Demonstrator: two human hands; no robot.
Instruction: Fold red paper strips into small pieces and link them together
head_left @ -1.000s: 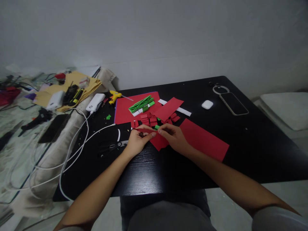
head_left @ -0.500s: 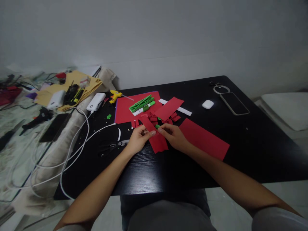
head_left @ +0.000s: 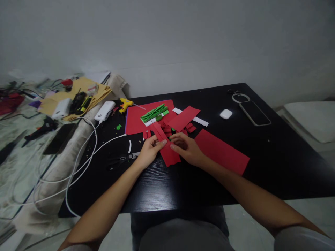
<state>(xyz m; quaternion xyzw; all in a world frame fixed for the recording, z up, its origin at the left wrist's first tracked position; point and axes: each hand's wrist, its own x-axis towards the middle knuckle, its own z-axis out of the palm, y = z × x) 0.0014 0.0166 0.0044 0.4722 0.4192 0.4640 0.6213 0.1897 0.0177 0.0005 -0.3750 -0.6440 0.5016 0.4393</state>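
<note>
A red paper strip (head_left: pixel 170 155) slants between my hands above the near part of the table, a lengthwise crease showing near its far end. My left hand (head_left: pixel 151 150) pinches its left edge, thumb on top and fingers underneath. My right hand (head_left: pixel 187 149) is at the opposite edge, its thumb against the paper and its fingers curled beyond it. A small green piece (head_left: pixel 170 137) shows partly by the right fingertips; whether they touch it is unclear. Small red folded pieces (head_left: pixel 190 128) lie just past the hands, beside a bundle of folded green paper (head_left: pixel 155 113).
Red sheets (head_left: pixel 222 150) lie right of my hands, with a white strip (head_left: pixel 201 121) behind. Black-handled pliers (head_left: pixel 123 158) sit left, below a yellow glue gun (head_left: pixel 125 104). White cables (head_left: pixel 91 153) cross the left edge. A phone (head_left: pixel 255 112) and white case (head_left: pixel 225 114) are right.
My right fingers have opened from a pinch at the green piece, and the thumb has come down to the strip's edge. The strip has shifted slightly left and now shows a crease.
</note>
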